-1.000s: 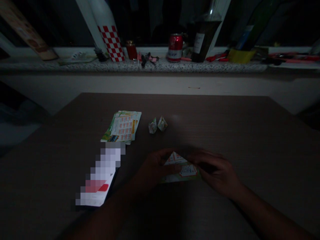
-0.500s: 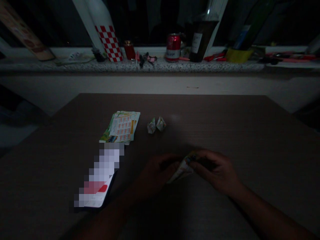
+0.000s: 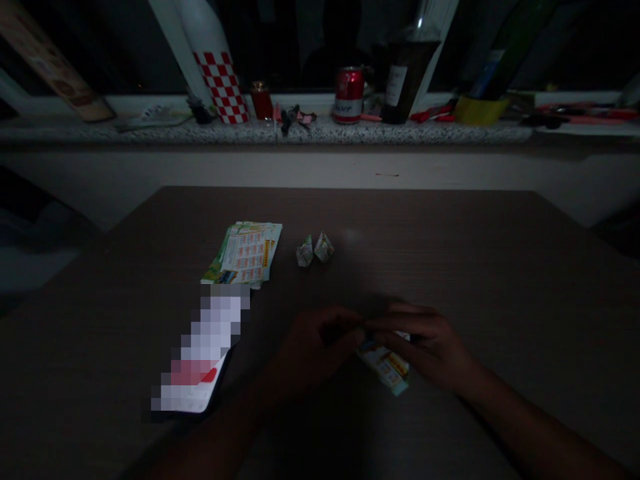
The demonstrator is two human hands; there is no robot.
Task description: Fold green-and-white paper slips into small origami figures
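Observation:
Both my hands meet over the near middle of a dark wooden table (image 3: 475, 240). My right hand (image 3: 430, 350) pinches a folded printed paper (image 3: 387, 365), whose free end sticks out toward me below the fingers. My left hand (image 3: 313, 347) is curled with its fingertips at the paper's upper end. Two small folded paper pieces (image 3: 315, 249) lie side by side further back on the table. A stack of printed paper sheets (image 3: 245, 253) lies to their left.
A phone with a lit, blurred screen (image 3: 197, 353) lies at the left near my left arm. Behind the table a stone sill (image 3: 150, 131) carries a red can (image 3: 349, 95), a dark bottle (image 3: 403, 80), a red-checked object (image 3: 223, 83) and small clutter. The room is dim.
The paper lay flat as a triangle a second ago. My hands lifted and turned it, and now it is a narrow folded strip under my right fingers.

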